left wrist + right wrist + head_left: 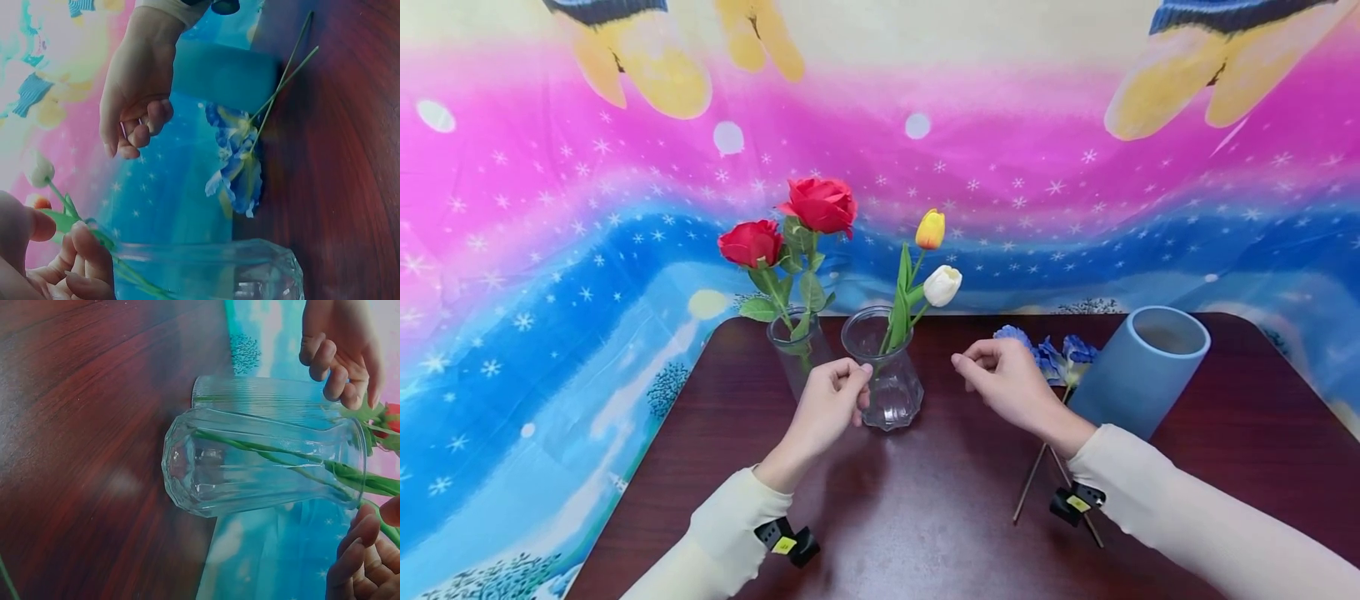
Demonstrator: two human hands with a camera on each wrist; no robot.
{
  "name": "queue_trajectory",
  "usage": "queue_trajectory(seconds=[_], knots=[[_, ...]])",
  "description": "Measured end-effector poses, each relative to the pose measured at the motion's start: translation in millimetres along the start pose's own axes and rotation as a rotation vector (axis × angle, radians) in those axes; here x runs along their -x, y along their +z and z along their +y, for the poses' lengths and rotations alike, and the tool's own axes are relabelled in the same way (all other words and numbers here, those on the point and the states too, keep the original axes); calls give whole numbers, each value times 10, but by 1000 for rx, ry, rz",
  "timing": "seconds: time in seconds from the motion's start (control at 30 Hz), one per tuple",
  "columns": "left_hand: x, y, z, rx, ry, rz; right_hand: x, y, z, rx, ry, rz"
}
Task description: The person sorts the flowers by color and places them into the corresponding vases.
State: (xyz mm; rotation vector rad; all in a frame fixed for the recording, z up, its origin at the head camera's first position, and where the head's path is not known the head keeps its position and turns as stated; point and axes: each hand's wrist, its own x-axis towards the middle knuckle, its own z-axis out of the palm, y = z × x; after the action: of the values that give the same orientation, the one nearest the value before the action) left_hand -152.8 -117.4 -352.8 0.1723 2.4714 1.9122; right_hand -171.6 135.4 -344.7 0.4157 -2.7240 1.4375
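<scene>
Showing blue flowers (245, 178) fully in left wrist view, partly behind right hand (1013, 385) in head view, left hand (829, 398) beside tulip vase (895, 402), both raised, empty, loosely curled

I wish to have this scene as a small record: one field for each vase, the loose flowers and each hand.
ribbed glass vase: two red roses
clear glass vase: yellow tulip, white tulip
blue vase: upright, no flowers showing
blue flowers: on the table, stems crossed
left hand: near clear glass vase, fingers loosely curled
right hand: fingers loosely curled, holding nothing
</scene>
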Motion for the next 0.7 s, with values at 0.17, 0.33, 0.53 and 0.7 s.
queue_trajectory(seconds=[0.17,0.33,0.53,0.7], knots=[[33,65,17,-13,30,-48,44,-77,21,11,12,5],[31,125,33,-9,43,-87,66,-172,26,27,-4,18],[41,208,61,-16,68,-113,103,-346,-6,87,-26,47],[46,291,99,-3,63,-139,133,-517,-59,149,-51,80]])
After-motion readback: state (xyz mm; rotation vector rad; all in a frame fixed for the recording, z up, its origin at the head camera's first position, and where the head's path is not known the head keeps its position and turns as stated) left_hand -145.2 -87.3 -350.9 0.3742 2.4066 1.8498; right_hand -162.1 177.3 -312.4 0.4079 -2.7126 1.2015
